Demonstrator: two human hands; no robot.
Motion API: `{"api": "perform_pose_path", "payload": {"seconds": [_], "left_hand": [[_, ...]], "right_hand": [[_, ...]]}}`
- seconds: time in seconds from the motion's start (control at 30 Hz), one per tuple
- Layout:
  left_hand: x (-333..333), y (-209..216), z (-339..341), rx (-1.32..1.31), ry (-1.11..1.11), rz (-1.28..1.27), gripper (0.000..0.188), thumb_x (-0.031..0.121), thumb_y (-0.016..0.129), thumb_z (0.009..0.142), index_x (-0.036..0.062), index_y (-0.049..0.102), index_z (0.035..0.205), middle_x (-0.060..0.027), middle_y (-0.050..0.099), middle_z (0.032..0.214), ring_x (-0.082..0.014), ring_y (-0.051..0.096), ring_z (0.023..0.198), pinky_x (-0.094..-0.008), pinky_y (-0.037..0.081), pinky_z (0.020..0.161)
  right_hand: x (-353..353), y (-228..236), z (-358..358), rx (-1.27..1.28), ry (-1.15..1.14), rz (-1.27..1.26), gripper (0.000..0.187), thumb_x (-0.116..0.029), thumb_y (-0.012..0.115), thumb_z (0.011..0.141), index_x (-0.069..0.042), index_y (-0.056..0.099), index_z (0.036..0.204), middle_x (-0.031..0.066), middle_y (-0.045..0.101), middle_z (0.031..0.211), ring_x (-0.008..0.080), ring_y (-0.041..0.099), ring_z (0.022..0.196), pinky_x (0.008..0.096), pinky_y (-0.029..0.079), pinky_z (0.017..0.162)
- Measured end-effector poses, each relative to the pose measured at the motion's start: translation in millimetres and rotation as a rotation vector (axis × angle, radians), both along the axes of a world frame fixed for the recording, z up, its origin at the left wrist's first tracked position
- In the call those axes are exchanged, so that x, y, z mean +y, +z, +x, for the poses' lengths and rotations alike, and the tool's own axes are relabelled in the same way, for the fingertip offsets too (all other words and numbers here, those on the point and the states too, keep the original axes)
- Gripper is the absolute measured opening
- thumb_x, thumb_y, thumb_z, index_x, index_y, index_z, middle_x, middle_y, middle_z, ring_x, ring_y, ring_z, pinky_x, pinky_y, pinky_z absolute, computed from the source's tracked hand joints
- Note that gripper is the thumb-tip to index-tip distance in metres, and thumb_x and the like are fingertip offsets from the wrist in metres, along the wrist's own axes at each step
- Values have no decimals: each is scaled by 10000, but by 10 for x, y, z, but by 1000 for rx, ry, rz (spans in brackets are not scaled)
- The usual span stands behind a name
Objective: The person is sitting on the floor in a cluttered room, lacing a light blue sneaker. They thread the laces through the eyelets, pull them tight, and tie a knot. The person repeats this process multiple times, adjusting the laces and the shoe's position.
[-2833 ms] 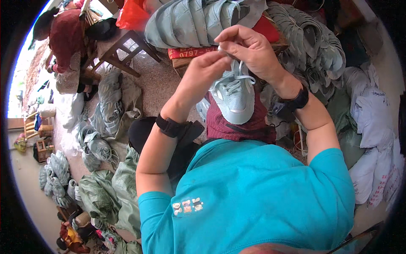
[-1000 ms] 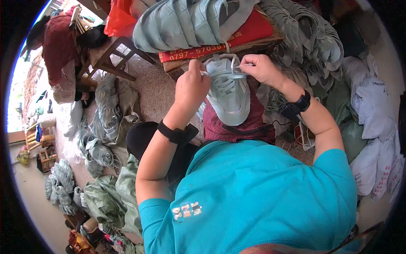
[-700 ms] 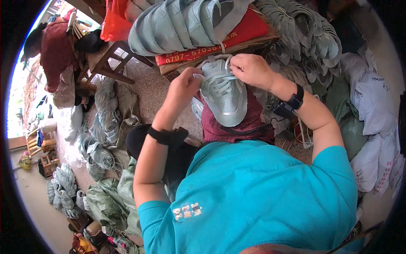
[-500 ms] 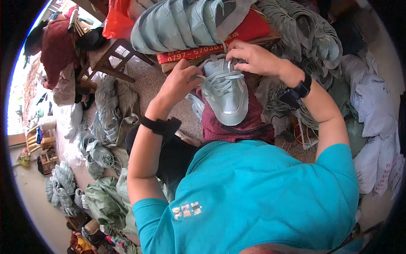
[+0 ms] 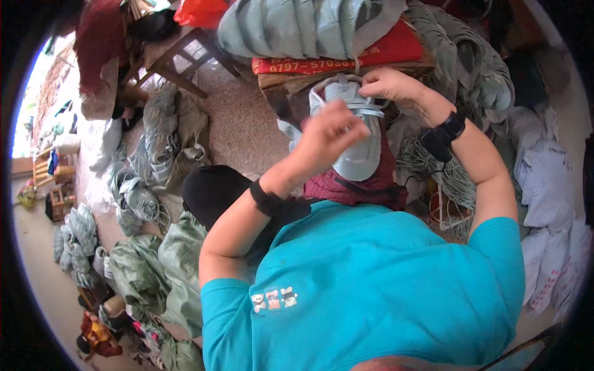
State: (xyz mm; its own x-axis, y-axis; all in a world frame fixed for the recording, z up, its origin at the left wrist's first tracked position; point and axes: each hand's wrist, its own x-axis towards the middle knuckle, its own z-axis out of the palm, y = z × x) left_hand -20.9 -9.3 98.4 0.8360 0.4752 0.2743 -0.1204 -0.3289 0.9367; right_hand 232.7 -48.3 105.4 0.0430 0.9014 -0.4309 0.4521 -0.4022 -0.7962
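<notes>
A pale grey-green sneaker upper (image 5: 359, 162) lies toe toward me on a maroon cloth (image 5: 328, 185) over my lap. White laces (image 5: 366, 111) cross its front near the tongue. My left hand (image 5: 334, 133) passes over the left side of the upper, fingers partly curled and smeared by motion, so its grip is unclear. At the far right of the upper, by the collar, my right hand (image 5: 391, 86) has thumb and fingers pinched together. Whatever lies between those fingertips is hidden.
Beyond the shoe, a row of nested grey-green uppers (image 5: 297, 34) rests on a red printed sheet (image 5: 309, 62) over a wooden board. Bundles of uppers (image 5: 479, 74) hang to the right, near white sacks (image 5: 547, 185). A wooden stool (image 5: 179, 62) stands at the far left.
My left hand has moved right, from the left edge of the shoe to above it. My right hand stays near the collar, its fingers now closer together. The view has shifted a little.
</notes>
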Motion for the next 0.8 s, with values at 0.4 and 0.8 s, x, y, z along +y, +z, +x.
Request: {"api": "perform_pose_path", "payload": {"seconds": [0.4, 0.8], "left_hand": [[749, -1740, -552, 617, 289, 716, 206, 198, 658, 831, 90, 692, 1004, -93, 636, 1089, -273, 608, 1000, -401, 511, 790], [823, -1029, -1297, 968, -5, 236, 205, 180, 635, 823, 62, 713, 972, -95, 699, 856, -293, 656, 753, -407, 532, 689]], "right_hand": [[-454, 246, -1085, -677, 277, 927, 108, -141, 710, 830, -52, 649, 832, 110, 522, 797, 294, 553, 743, 384, 435, 652], [-481, 278, -1091, 97, 185, 75, 183, -146, 606, 953, -21, 626, 1086, 53, 690, 973, 77, 625, 777, 258, 508, 681]]}}
